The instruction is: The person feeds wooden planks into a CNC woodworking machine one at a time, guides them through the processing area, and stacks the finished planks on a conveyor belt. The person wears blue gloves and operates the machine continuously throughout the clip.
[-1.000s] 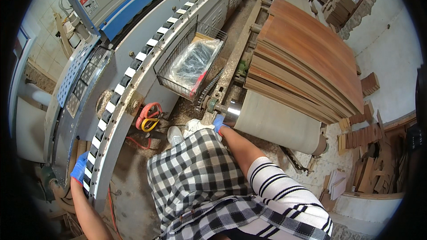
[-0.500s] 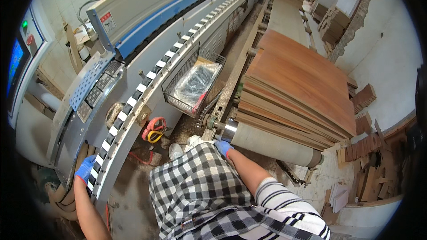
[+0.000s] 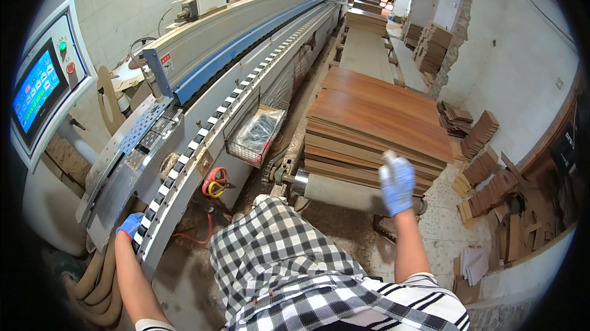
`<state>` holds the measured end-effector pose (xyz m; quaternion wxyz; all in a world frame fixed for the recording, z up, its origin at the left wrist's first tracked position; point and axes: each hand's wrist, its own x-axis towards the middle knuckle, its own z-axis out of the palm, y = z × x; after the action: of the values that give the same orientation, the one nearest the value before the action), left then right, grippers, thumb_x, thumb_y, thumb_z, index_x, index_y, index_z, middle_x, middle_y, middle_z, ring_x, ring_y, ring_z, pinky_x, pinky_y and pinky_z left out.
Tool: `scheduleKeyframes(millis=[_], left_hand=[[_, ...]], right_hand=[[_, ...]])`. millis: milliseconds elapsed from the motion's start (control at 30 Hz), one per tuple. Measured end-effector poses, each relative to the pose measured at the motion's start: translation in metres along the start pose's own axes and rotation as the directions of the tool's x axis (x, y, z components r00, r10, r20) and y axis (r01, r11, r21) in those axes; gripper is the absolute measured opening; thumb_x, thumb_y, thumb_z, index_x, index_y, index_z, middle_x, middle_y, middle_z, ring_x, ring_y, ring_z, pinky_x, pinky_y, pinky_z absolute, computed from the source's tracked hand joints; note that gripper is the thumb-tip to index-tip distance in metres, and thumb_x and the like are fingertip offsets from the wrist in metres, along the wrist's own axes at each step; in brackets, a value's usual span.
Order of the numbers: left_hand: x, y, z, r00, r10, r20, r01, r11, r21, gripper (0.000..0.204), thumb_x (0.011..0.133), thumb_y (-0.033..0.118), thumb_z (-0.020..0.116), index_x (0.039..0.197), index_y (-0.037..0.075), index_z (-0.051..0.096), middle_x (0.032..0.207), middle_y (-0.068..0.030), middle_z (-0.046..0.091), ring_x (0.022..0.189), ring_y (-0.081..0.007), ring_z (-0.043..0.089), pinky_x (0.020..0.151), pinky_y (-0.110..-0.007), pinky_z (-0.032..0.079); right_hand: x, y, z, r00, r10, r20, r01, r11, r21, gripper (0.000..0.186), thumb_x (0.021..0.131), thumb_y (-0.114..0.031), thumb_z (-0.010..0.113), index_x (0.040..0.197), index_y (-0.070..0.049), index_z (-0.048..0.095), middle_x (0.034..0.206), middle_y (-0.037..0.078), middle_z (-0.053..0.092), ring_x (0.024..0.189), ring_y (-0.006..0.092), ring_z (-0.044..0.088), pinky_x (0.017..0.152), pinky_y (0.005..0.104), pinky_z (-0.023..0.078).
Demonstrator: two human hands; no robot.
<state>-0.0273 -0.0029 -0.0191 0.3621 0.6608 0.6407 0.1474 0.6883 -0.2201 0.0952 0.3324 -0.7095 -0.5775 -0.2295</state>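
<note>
My left hand [image 3: 128, 225], in a blue glove with a red cuff, rests against the near end of a long machine rail [image 3: 161, 203] lined with black and white pads. Its fingers are mostly hidden there. Over the near side of a stack of wood panels [image 3: 381, 113], my right hand [image 3: 398, 185] is raised in a blue glove, slightly blurred. Its fingers point up and away, with nothing seen in them; whether it touches the panels I cannot tell. The top panels are reddish-brown, and the stack lies on a roller conveyor [image 3: 344, 193].
A wire basket [image 3: 249, 154] holding a plastic-wrapped item hangs on the machine's side, near red and yellow-handled scissors [image 3: 216, 183]. At far left stands a control panel [image 3: 46, 85] with a lit screen. Wood offcuts [image 3: 485, 171] lie along the right wall; people are far back.
My right hand has risen from beside the roller's left end and moved right, over the panels' near side. My left hand stays at the rail. The view has tilted up.
</note>
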Motion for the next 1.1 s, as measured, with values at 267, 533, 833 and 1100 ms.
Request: scheduleKeyframes(millis=[267, 533, 833, 1100], left_hand=[[0.033, -0.029, -0.008, 0.998, 0.003, 0.069, -0.003, 1.0, 0.0, 0.029, 0.085, 0.024, 0.052, 0.101, 0.002, 0.063, 0.095, -0.0067, 0.064, 0.087, -0.0178, 0.057, 0.081, -0.032, 0.044], [0.048, -0.054, -0.007, 0.996, 0.009, 0.087, -0.005, 0.999, -0.043, 0.028, 0.085, 0.026, 0.052, 0.101, 0.006, 0.064, 0.092, -0.0028, 0.064, 0.08, -0.0162, 0.057, 0.075, -0.032, 0.046], [0.014, 0.003, -0.005, 0.998, 0.009, 0.058, -0.015, 0.995, 0.104, 0.03, 0.086, 0.024, 0.051, 0.105, 0.003, 0.062, 0.1, -0.0082, 0.064, 0.091, -0.0196, 0.057, 0.084, -0.034, 0.043], [0.03, -0.017, -0.003, 0.995, -0.034, 0.091, 0.036, 0.999, -0.015, 0.027, 0.085, 0.022, 0.049, 0.099, 0.007, 0.065, 0.089, -0.0003, 0.063, 0.082, -0.0155, 0.056, 0.077, -0.031, 0.044]], right_hand=[[0.008, 0.141, -0.074, 0.78, 0.571, -0.257, -0.625, 0.733, -0.268, 0.048, 0.088, -0.037, 0.046, 0.127, -0.008, 0.044, 0.122, 0.018, 0.051, 0.109, 0.033, 0.049, 0.093, 0.0386, 0.037], [-0.024, 0.138, -0.054, 0.747, 0.581, -0.323, -0.61, 0.792, 0.015, 0.035, 0.088, -0.032, 0.048, 0.112, -0.008, 0.058, 0.107, 0.014, 0.061, 0.1, 0.0287, 0.058, 0.085, 0.035, 0.043], [-0.067, 0.123, -0.057, 0.572, 0.77, -0.281, -0.568, 0.62, 0.542, 0.035, 0.087, -0.028, 0.053, 0.11, -0.002, 0.058, 0.088, 0.013, 0.066, 0.074, 0.0222, 0.061, 0.067, 0.0351, 0.046], [-0.016, 0.001, -0.137, 0.822, 0.48, -0.305, -0.522, 0.85, -0.069, 0.075, 0.08, -0.014, 0.063, 0.141, -0.014, 0.02, 0.052, 0.0, 0.041, 0.048, 0.0086, 0.038, 0.048, 0.0264, 0.038]])
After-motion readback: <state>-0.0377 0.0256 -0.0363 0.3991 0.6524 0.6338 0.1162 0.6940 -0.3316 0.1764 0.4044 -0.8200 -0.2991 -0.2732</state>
